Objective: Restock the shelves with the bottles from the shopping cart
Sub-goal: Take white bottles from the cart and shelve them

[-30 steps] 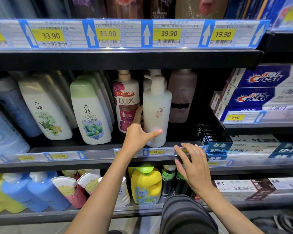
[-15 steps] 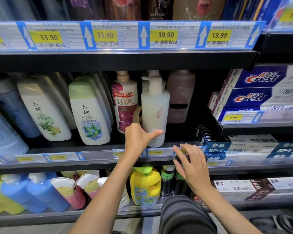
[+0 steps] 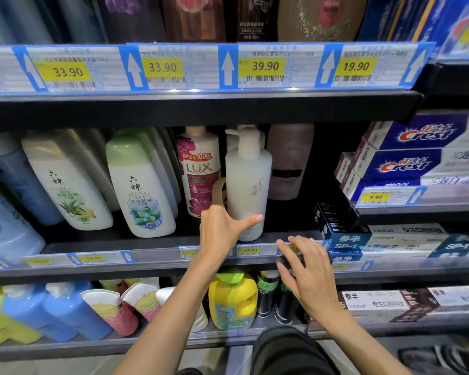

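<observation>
Crouching at a dark store shelf (image 3: 152, 263), price tags reading 33.90, 39.90, 19.90 overhead. LUX bottle (image 3: 198, 171) beside the white pump bottle (image 3: 248, 185), Crest boxes (image 3: 417, 150) at right. Left hand (image 3: 222, 234) grips that pump bottle's base; right hand (image 3: 306, 277) hangs relaxed, fingers spread, holding nothing. Basically unchanged from a second ago.

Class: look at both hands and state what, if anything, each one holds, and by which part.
The left hand grips the white pump bottle round its lower body, thumb across the front. The right hand holds nothing; its fingers are spread at the shelf edge.
</observation>
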A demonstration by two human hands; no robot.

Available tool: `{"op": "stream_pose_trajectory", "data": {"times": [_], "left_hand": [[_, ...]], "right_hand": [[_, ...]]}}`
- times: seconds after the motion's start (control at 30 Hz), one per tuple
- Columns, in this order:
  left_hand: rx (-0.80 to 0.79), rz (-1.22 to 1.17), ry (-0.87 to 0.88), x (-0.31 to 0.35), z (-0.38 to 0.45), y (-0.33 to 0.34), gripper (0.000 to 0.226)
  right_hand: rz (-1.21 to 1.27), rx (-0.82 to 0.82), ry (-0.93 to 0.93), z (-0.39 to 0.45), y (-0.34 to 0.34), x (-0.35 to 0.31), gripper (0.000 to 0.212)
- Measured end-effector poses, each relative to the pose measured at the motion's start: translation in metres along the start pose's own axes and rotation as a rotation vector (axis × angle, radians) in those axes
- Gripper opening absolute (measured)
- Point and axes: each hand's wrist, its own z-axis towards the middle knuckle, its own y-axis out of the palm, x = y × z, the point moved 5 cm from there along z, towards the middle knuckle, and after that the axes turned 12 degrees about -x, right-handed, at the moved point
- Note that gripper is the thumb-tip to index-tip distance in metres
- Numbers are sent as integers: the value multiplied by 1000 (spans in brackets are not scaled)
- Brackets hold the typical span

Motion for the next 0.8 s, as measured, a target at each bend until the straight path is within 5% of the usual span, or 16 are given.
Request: {"op": "stream_pose_trajectory", "data": {"times": [0.07,0.2,0.33,0.5,0.8], "left_hand": [[32,126,36,5,-6,-14,66],[275,377,382,17,-33,-48,39],[46,507,589,20,-41,-63,43],[-227,349,511,52,-72,-101,48],[-418,-24,183,156,-214,-196,50]], "right_hand": [[52,-42,-1,7,-11,0,39],[110,-157,52,34,-45,0,36],[239,-341,83,63,-84,-6,39],[379,-399,205,93,-161,-24,37],[458,-499,707,67,-391,-86,51]]}}
